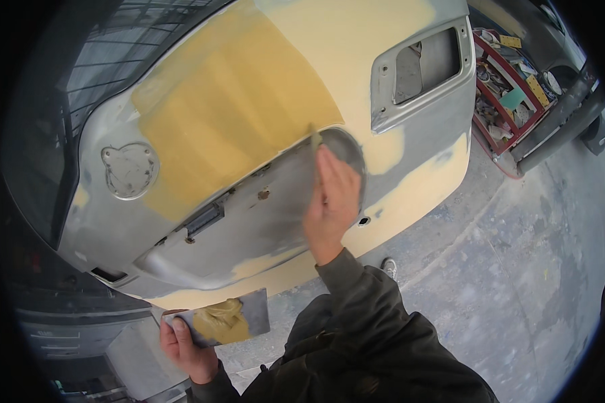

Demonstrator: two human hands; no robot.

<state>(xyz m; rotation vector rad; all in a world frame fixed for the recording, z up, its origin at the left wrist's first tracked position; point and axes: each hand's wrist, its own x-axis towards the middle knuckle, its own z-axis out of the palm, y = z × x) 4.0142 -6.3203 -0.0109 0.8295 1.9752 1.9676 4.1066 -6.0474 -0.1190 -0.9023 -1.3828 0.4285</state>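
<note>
My left hand (189,348) grips one end of a flat grey mixing plate (257,314), thumb on top, low in front of the panel. A lump of mustard-yellow body filler (220,321) lies on the plate. Against the vehicle's tailgate (275,208), my right hand (333,195) pinches a small filler spreader (315,138), slightly smeared by motion. The spreader is at the upper edge of the recessed number-plate area, by the right corner of a broad coat of yellow filler (228,101). Paler filler patches (417,185) show around it on bare grey metal.
A lamp opening (427,64) cuts into the panel's right side, and a round recess (130,171) sits at its left. The rear window (124,50) is at upper left. Beyond the right edge stands a red cart (511,94) full of clutter, beside dark tubes (565,127).
</note>
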